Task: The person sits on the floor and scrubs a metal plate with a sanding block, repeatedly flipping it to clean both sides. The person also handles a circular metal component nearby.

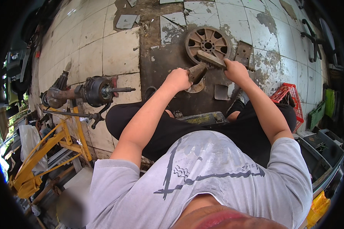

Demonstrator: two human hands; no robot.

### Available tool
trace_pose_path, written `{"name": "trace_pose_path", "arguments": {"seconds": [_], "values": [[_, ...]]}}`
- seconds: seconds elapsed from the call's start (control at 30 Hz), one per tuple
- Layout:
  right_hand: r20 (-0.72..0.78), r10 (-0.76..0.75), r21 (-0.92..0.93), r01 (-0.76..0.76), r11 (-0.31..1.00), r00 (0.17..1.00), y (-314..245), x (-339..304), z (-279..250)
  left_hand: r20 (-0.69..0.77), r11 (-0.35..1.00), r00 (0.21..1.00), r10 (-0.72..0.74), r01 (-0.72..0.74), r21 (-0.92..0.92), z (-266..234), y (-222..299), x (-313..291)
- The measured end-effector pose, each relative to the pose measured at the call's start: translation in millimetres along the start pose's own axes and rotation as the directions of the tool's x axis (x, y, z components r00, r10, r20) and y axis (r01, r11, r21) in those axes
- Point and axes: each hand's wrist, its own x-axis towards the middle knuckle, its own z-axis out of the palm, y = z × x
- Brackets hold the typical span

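My left hand (pixel 178 80) is closed around the near end of a brown, worn angular metal piece (pixel 197 71). A pale, flat, bar-like tool (pixel 211 58) is gripped in my right hand (pixel 236 71); its far end reaches left over the wheel's near rim. Both held pieces come close together at their ends, and I cannot tell whether they touch. Just beyond them a rusty, spoked flywheel with a toothed rim (pixel 207 45) lies flat on the floor. Under my left hand's piece, a round metal disc (pixel 197 84) is partly hidden.
A brown metal plate with holes (pixel 243 52) lies right of the flywheel, a small dark square plate (pixel 221 92) nearer. Left stands an axle-like assembly with a drum (pixel 97 91) beside a yellow frame (pixel 67 141). A red plastic crate (pixel 290 97) is at my right knee.
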Motion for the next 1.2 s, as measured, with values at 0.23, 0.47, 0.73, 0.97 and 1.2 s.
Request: {"name": "trace_pose_path", "arguments": {"seconds": [0.23,0.47,0.73,0.97,1.2], "values": [[-0.047,0.011,0.125,-0.005,0.992,0.999,1,-9,29,0.009,0.999,1.0,-0.005,0.006,-0.032,1,-1,2],[-0.19,-0.246,0.288,0.294,0.912,0.95,-32,-29,-6,0.023,0.999,0.999,-0.032,0.031,0.015,-2,5,0],[-0.179,-0.072,0.385,0.137,0.912,0.981,-32,-25,-14,0.021,0.999,0.999,-0.044,0.044,0.013,0,4,2],[-0.016,0.012,0.117,-0.01,0.993,1.0,1,2,6,0.048,0.999,0.998,-0.038,0.039,-0.01,-5,2,-4],[0.114,0.056,0.191,-0.077,0.979,0.992,-2,-3,25,0.05,1.0,0.999,0.01,-0.008,-0.021,4,6,-6]]}}
